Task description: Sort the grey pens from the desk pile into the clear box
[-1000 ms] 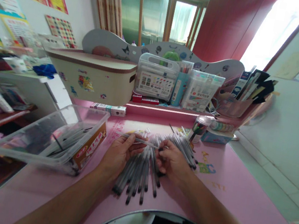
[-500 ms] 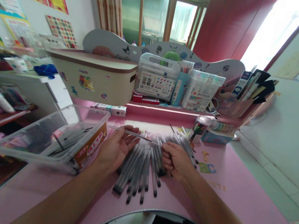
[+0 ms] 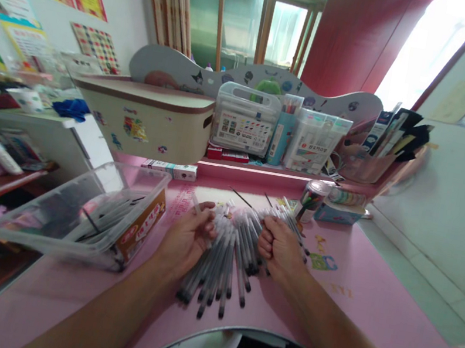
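- Tube (image 3: 196, 204) slants up from my left grip (image 3: 187, 236), pinched by the thumb.
- Refill (image 3: 242, 199) juts from my right grip (image 3: 281, 246), curled tight, dark length pointing left.
- Pens (image 3: 221, 267) lie fanned on the bench (image 3: 373, 316) between my grips.

Inside of right grip (image 3: 281, 246) hidden

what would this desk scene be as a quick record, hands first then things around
left hand: holds a clear tube
right hand: closed, apparently on a thin dark stick
between hands: fanned clear pens with dark ends
left side: open clear bin, slender items inside
right rear: jar beside blue box
surface: pink desk
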